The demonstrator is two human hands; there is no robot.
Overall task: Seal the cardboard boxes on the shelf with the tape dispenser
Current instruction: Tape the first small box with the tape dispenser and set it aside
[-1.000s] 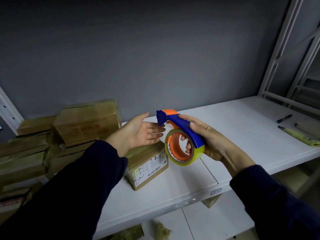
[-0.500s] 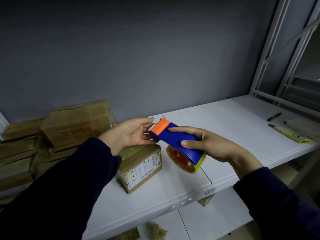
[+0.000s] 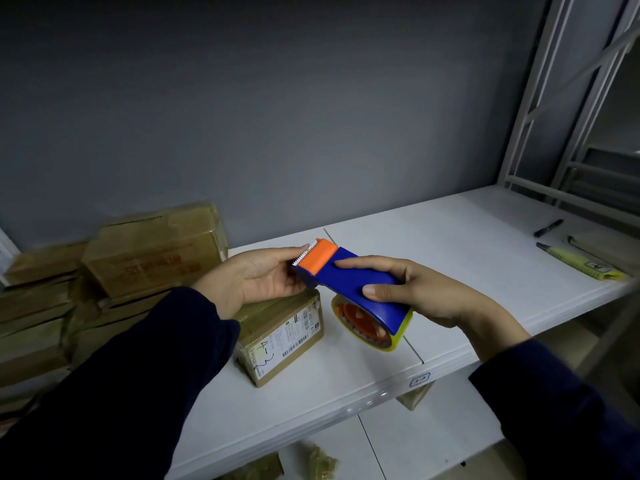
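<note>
head view. just above the labelled box (image 3: pixel 280 336) on the shelf (image 3: pixel 450 268), and to its right: tape dispenser (image 3: pixel 349 282), clamped in the curled fingers of the right hand (image 3: pixel 429 296). over the box's top, hiding part of it, left hand (image 3: pixel 263 277) cupped at the toothed orange end, fingertips hidden behind it; pinching or not, cannot tell. left of the box, stacked cardboard boxes (image 3: pixel 149 254). far right of it, black marker (image 3: pixel 548 227) and yellow-green cutter (image 3: pixel 581 263).

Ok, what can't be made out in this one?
Head view only.
left hand: fingertips hidden behind the tape dispenser, so any grip on tape is unclear.
small box: label print too small; top partly covered by the left hand.
stacked boxes: blurred and dim, seams unreadable.
</note>
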